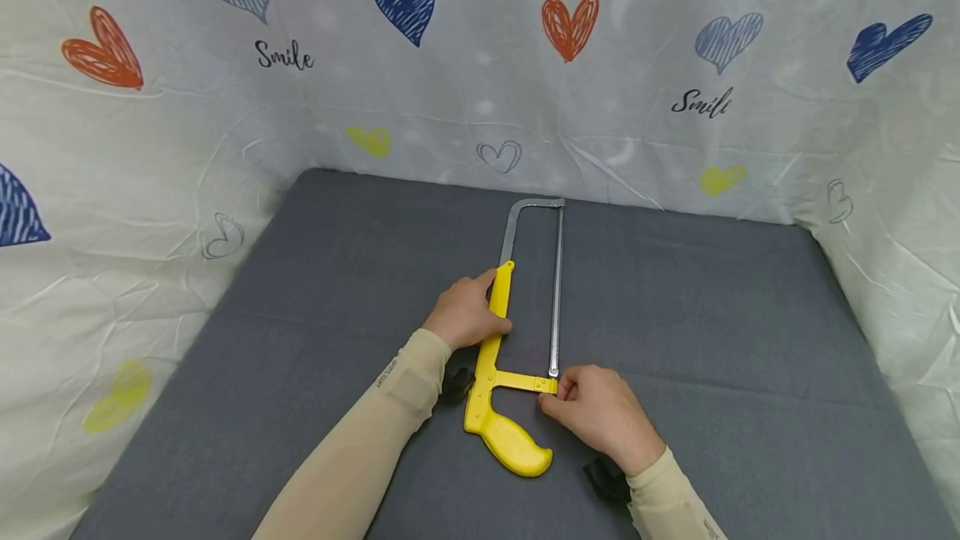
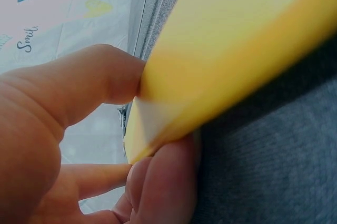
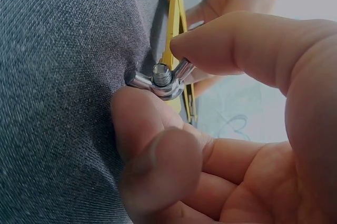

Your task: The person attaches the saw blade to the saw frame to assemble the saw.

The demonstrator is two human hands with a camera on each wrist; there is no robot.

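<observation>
A hacksaw (image 1: 498, 357) with a yellow plastic frame and handle, a grey metal bow and a thin blade (image 1: 556, 298) lies flat on the grey cloth surface (image 1: 712, 315). My left hand (image 1: 468, 312) grips the yellow top bar (image 2: 226, 56) of the frame, thumb and fingers curled round it. My right hand (image 1: 592, 407) pinches the shiny metal wing nut (image 3: 160, 81) at the blade's near end, between thumb and forefinger, just beside the yellow crossbar (image 1: 521, 381). A threaded bolt end shows in the nut's middle.
A white sheet printed with coloured hearts and the word "Smile" (image 1: 285, 55) walls the surface at the back and both sides. Both arms wear beige sleeves (image 1: 360, 448) with dark wrist straps.
</observation>
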